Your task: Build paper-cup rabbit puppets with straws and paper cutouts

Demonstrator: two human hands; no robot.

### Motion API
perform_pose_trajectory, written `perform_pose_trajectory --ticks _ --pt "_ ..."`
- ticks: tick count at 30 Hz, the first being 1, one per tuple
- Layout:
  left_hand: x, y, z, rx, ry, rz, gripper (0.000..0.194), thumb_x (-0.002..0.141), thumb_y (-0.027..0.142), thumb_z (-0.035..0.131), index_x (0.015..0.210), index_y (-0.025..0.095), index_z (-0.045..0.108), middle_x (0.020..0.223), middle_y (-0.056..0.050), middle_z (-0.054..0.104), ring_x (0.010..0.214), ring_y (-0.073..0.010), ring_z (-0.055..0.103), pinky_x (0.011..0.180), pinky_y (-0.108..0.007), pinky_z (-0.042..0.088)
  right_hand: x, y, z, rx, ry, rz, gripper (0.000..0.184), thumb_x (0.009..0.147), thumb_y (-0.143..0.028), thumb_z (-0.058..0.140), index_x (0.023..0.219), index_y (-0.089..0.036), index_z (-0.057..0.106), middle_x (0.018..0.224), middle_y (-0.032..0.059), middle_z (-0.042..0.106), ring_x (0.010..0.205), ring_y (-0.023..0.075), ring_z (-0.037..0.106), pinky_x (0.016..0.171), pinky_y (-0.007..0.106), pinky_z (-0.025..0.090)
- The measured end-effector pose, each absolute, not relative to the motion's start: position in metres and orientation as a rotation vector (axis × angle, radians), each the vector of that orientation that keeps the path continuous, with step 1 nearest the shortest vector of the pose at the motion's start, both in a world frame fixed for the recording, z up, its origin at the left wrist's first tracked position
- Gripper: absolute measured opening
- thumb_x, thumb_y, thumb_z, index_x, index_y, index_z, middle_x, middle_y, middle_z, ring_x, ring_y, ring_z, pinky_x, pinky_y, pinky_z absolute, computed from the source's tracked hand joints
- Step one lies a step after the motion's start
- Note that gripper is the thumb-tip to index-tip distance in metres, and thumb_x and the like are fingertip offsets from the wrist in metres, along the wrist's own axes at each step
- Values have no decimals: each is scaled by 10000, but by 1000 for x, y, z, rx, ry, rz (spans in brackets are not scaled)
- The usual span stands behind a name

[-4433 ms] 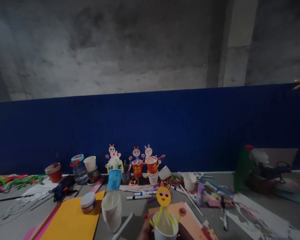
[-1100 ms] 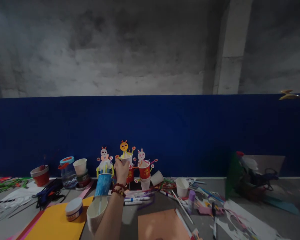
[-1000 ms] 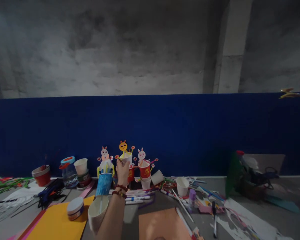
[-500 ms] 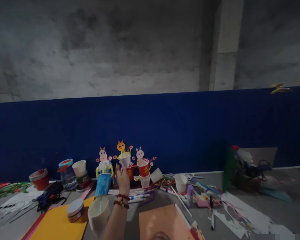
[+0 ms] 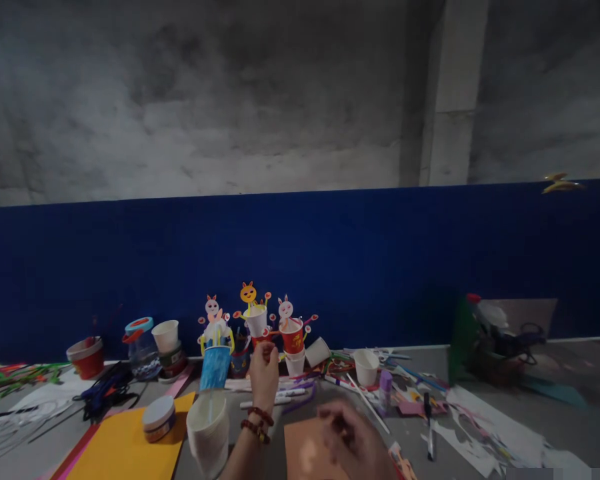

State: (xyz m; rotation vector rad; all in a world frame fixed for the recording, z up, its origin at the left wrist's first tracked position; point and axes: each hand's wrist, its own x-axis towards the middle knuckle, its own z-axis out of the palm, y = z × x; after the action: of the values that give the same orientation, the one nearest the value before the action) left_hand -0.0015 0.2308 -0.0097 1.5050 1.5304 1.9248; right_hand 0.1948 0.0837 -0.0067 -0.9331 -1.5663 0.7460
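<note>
My left hand (image 5: pixel 264 367), with beaded bracelets at its wrist, reaches to the decorated paper cups with fingers closed in a pinch. What they hold, if anything, is hidden. Just above the fingertips are a small round paper paw and a white cup (image 5: pixel 256 321) with an orange animal head. To its right, a red cup (image 5: pixel 293 337) bears a white rabbit head. To its left, a blue-coloured cup (image 5: pixel 215 367) tilts over a white cup (image 5: pixel 209 430). My right hand (image 5: pixel 353 437), smeared by motion, hovers over orange paper (image 5: pixel 300 443); its finger state is unclear.
A lidded jar (image 5: pixel 159 419) stands on yellow paper (image 5: pixel 125 447). At the right are a plain white cup (image 5: pixel 366 368), a purple glue stick (image 5: pixel 385 387), a marker (image 5: pixel 430 433) and paper scraps. A blue panel (image 5: pixel 360 260) rises behind the table.
My left hand has moved slightly right and down from beside the white cup. My right hand has risen into view over the orange paper. The whole scene shifts a little rightward.
</note>
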Motion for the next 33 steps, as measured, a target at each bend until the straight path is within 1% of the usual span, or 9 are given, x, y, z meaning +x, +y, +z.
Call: perform_pose_trajectory --ticks 2,5,9,11,14,21,26,30,33 --pt "2 230 -10 1539 1529 1879 227 955 324 635 1106 154 652 1034 -46 706 823 -177 694 724 -364 599 189 107 28 -961 -1718 406 200 941 -290 543 1049 -204 689 974 84 721 781 198 693 700 277 576" --pt "2 226 -6 1621 1518 1866 235 954 324 636 1123 161 649 1079 -56 700 887 -196 693 776 -395 596 173 153 65 -1011 -1801 293 209 915 -175 548 1079 -206 673 1127 92 693 876 203 705 817 322 583" --pt "-7 224 -3 1743 1530 1812 213 961 329 626 1080 157 661 1030 -46 711 853 -185 697 762 -383 597 149 206 72 -1125 -1939 194 326 926 -122 618 1242 -199 629 1363 122 611 1166 269 642 993 448 528" --pt "-12 223 -6 1806 1554 1752 201 964 329 623 1041 149 667 965 -31 715 787 -166 696 715 -354 597 141 222 67 -1165 -2009 158 311 957 -190 641 1267 -191 614 1364 109 612 1165 271 639 978 487 538" --pt "-15 218 -15 1913 1611 1689 185 959 324 630 997 147 672 935 -24 714 792 -168 695 730 -362 594 135 238 62 -1213 -2081 115 277 981 -268 635 1248 -193 624 1299 87 647 1106 252 664 938 478 561" --pt "-9 204 -21 2117 1708 1674 128 956 278 627 956 155 665 956 -27 696 901 -199 679 818 -410 571 144 250 66 -1196 -2169 52 219 988 -284 624 1178 -181 657 1234 77 679 1083 240 671 939 471 557" --pt "-4 201 -18 2229 1757 1620 67 950 160 601 986 154 658 1074 -51 686 1007 -218 663 873 -423 561 151 246 71 -1155 -2183 42 218 989 -284 622 1180 -184 656 1237 76 678 1082 238 671 937 466 557" --pt "5 200 -13 2359 1836 1463 254 901 40 577 1105 158 670 1191 -78 683 1108 -250 634 971 -466 506 153 245 67 -1160 -2190 71 197 987 -290 626 1144 -178 668 1196 70 693 1037 226 685 910 449 569" --pt "15 196 -6 2452 1922 1313 376 851 -1 549 1145 174 703 1174 -101 713 1083 -293 625 985 -493 461 154 246 62 -1153 -2176 83 201 987 -289 628 1148 -177 665 1204 71 690 1036 226 685 903 445 573"
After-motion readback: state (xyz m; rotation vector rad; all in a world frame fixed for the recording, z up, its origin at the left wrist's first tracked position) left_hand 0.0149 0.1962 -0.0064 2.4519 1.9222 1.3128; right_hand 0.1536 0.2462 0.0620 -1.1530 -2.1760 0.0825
